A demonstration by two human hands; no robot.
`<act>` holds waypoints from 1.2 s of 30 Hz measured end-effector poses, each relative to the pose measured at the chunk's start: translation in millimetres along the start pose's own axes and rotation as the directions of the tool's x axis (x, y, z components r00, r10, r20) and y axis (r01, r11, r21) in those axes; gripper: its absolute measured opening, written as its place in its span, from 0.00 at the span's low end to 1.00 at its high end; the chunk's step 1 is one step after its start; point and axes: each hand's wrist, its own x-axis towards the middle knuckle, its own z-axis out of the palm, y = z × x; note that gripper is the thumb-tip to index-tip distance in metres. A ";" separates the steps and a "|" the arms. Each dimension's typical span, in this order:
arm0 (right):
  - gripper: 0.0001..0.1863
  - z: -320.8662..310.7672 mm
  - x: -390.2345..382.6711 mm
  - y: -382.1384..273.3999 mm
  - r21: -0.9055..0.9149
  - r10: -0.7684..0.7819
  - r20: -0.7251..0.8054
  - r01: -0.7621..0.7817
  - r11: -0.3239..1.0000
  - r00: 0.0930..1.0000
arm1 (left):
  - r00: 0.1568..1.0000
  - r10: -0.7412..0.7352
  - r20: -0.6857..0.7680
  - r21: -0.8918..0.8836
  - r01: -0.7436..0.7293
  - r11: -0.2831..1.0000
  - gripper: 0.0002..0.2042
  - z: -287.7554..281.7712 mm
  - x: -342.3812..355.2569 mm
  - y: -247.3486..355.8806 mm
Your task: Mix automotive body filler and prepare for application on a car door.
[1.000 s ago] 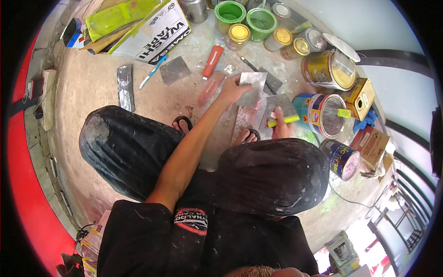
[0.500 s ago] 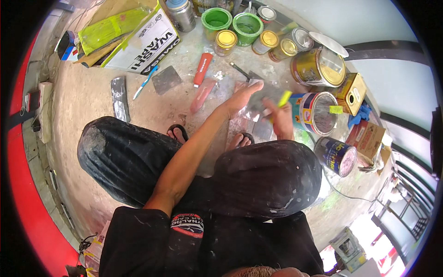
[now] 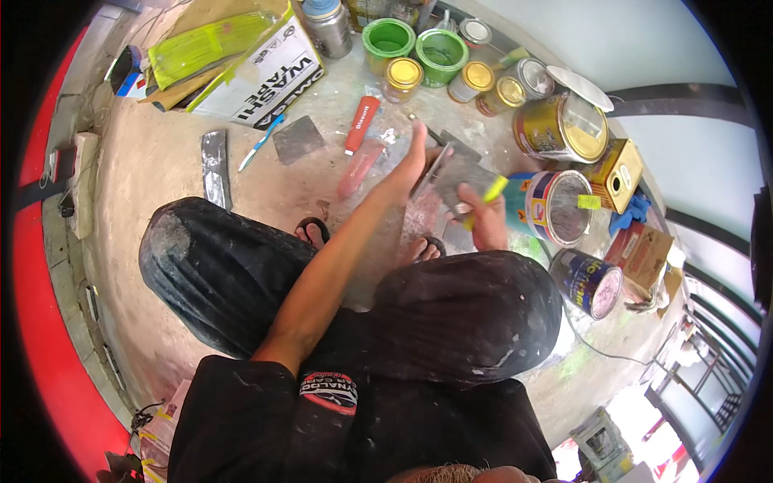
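Left hand: I'm gripping a grey plate (image 3: 430, 172) with my left hand (image 3: 409, 165), just above and right of centre frame, and I'm tilting it nearly edge-on; some fingers are hiding from view.
Right hand: Here my right hand (image 3: 485, 221) is closing round a grey spreader (image 3: 469, 179) by its yellow-green strip (image 3: 495, 189), probably because that's leaving the broad sheet free.
Crossing: The two sheets are overlapping in view; whether they're touching, I can't tell.
Floor: A red tube (image 3: 362, 125) and a paler red tube (image 3: 360, 169) are lying beyond my left hand on the floor (image 3: 173, 153), likely staying within reach; green cups (image 3: 388, 36) are sitting farther up.
Change: A second ago the plate was showing its broad face, apart from the spreader; now it's turning its edge, and the spreader is crossing it.
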 end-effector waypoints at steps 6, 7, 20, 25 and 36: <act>0.10 -29.1 -4.7 -3.9 0.280 -0.019 -0.220 0.082 0.957 0.975 | 0.895 0.345 -0.283 0.257 -0.276 0.926 0.12 2.9 -3.5 -0.1; 0.13 -29.2 -5.7 -4.7 0.241 0.003 -0.201 0.046 0.969 0.980 | 0.917 0.356 -0.181 0.328 -0.285 0.901 0.13 -0.6 -4.6 -0.4; 0.09 12.4 -0.7 -17.0 -0.172 -0.118 0.006 0.117 0.978 0.993 | 0.986 0.098 0.138 0.203 -0.125 0.971 0.36 33.1 -18.0 8.0; 0.07 5.0 12.8 -12.5 0.058 -0.059 -0.041 0.061 0.996 0.997 | 0.957 0.211 0.198 -0.144 -0.184 0.972 0.39 30.6 -16.4 32.6; 0.24 -30.3 11.9 6.6 0.499 0.071 -0.165 0.022 0.866 0.984 | 0.819 0.502 -0.279 0.319 -0.413 0.853 0.24 -14.4 7.6 21.0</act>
